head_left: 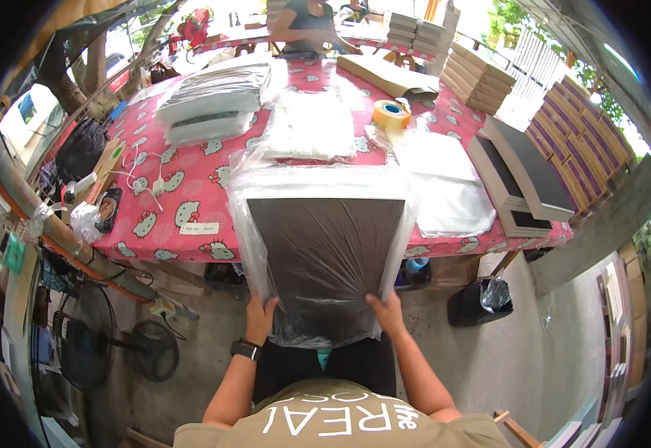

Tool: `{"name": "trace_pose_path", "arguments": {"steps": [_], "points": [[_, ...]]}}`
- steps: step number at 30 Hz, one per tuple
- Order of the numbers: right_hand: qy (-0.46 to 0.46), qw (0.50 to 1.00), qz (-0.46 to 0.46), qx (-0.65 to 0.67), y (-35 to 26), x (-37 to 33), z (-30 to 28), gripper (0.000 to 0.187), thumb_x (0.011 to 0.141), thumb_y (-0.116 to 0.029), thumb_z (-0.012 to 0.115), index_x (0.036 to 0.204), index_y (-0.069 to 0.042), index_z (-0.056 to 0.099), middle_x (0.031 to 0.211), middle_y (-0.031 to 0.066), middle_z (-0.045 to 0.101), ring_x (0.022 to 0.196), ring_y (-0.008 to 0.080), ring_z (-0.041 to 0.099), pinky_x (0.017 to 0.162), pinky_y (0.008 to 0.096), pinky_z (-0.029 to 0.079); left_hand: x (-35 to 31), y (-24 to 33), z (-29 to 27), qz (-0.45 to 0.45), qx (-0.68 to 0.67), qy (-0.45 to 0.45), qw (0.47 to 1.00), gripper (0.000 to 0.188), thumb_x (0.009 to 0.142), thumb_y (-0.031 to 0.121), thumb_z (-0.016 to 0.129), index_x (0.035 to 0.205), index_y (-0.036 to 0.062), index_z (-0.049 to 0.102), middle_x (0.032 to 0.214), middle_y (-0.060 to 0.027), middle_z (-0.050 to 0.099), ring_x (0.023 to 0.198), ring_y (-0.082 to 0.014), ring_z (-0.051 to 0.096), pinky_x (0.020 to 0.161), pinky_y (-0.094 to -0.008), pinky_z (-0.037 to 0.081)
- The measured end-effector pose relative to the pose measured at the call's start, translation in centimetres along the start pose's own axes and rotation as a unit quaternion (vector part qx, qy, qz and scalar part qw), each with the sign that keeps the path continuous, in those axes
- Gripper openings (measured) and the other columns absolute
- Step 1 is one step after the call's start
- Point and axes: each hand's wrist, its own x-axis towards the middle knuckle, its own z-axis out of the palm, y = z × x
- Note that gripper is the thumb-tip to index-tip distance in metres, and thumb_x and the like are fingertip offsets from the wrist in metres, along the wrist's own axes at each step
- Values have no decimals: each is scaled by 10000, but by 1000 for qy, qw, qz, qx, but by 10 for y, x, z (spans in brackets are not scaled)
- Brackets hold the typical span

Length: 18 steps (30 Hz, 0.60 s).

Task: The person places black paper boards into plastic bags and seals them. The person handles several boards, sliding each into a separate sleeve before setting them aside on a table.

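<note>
A flat black box (325, 254) sits inside a clear plastic bag (247, 224), its far end resting on the table's near edge and its near end held toward my body. My left hand (259, 317), with a dark watch on the wrist, grips the bag's lower left corner. My right hand (386, 312) grips the lower right corner. Loose plastic bunches below the box between my two hands.
The table has a red cartoon-cat cloth (183, 187). On it lie stacks of bagged items (213, 97), clear bags (445, 187), a yellow tape roll (390, 113), and dark flat boxes (523, 179) at right. Another person (307, 22) works at the far side. A black bin (482, 299) stands below.
</note>
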Motion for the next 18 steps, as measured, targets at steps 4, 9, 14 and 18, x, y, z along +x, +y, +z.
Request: {"name": "trace_pose_path", "arguments": {"steps": [4,9,14,18], "points": [[-92,961,203,-162,29,-60,-19,367,720,-178,637,983,47,516,849,153,577,810,193,550,723,324,418,-43,-21,-14,-100,194,-150,964,431,762,282,593,1009,-52,477,836,-228,553,860,-416,492,754,-389,414],[-153,978,138,-29,4,11,-69,385,722,-177,629,1036,5,501,980,97,539,869,163,528,712,299,446,-2,-2,-55,79,-34,49,995,525,736,380,612,1051,-18,480,985,-147,529,956,-274,499,830,-355,385],[-41,995,-87,-40,-54,143,-45,688,739,-227,614,1294,-34,255,1262,173,337,1133,246,358,889,360,353,128,76,-50,67,-82,-29,994,963,654,397,698,1294,-67,148,1303,-175,283,1204,-239,278,981,-306,235],[-57,968,141,201,-50,168,-20,694,732,-326,623,1235,42,317,1180,125,420,1080,216,389,919,321,306,161,95,-19,-23,-317,-173,932,905,618,404,730,1256,-52,278,1169,-173,447,1092,-203,408,909,-306,334]]}}
